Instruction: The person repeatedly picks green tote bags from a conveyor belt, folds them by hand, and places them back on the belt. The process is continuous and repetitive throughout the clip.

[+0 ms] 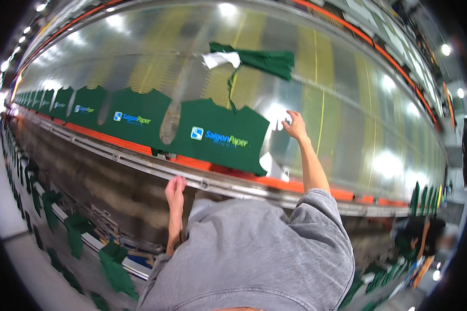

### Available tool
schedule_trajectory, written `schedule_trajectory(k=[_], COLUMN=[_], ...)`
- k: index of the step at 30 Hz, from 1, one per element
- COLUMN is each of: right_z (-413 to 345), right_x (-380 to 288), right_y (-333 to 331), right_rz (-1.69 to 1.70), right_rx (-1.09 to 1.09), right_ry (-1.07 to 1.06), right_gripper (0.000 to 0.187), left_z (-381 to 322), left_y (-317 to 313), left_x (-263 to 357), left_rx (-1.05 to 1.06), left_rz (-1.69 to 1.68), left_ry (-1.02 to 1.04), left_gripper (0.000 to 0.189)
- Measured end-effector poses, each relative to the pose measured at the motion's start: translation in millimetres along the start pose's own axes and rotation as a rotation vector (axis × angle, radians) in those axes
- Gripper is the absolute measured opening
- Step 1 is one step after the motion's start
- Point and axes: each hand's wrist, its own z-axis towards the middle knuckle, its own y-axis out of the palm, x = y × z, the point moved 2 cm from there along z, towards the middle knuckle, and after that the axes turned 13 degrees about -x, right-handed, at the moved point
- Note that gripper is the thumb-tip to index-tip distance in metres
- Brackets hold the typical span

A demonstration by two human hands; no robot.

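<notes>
A dark green fabric garment panel (214, 128) with a printed logo and writing lies flat on the long printing table (338, 116), directly before me. Just to its right, my right hand (295, 124) is over the table, fingers apart and holding nothing. My left hand (175, 190) is by the table's near metal rail (202, 183), its fingers curled together with nothing visible in them. Beyond the panel lies a bunched strip of green cloth (266, 62) beside a crumpled white piece (222, 59). A white flap (272, 167) shows at the panel's right lower corner.
More printed green panels (138, 110) run in a row to the left. An orange strip (105, 137) follows the table's near edge. Behind me, green pieces (114, 264) hang over a rack rail (91, 241). Another person (420, 237) is at the far right.
</notes>
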Motion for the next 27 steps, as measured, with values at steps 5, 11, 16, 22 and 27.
schedule_trajectory(k=[5,11,16,22,27], right_z=[-170.3,-214.4,-226.0,-223.0,-232.9], right_x=[19.2,-22.6,14.4,-4.8,-3.5], right_y=[63.4,102.4,122.9,145.4,135.3], right_rz=[0.255,0.12,0.838,1.353,1.402], right_rx=[-0.138,0.146,0.463,0.531,0.035], right_ry=[0.331,0.459,1.063,0.964,1.0], right_gripper=[0.06,0.069,0.073,0.061,0.016], left_z=[90.6,191.0,207.5,187.5,159.6], left_y=[-36.3,-70.6,-85.8,-89.0,-52.3], left_x=[16.2,0.6,1.6,-27.9,-0.4], left_rx=[-0.209,-0.02,0.122,0.068,0.052], left_rz=[0.104,0.094,0.047,-0.083,0.101], left_ry=[-0.128,-0.385,-0.448,-0.403,-0.306], left_gripper=[0.044,0.08,0.068,0.075,0.082])
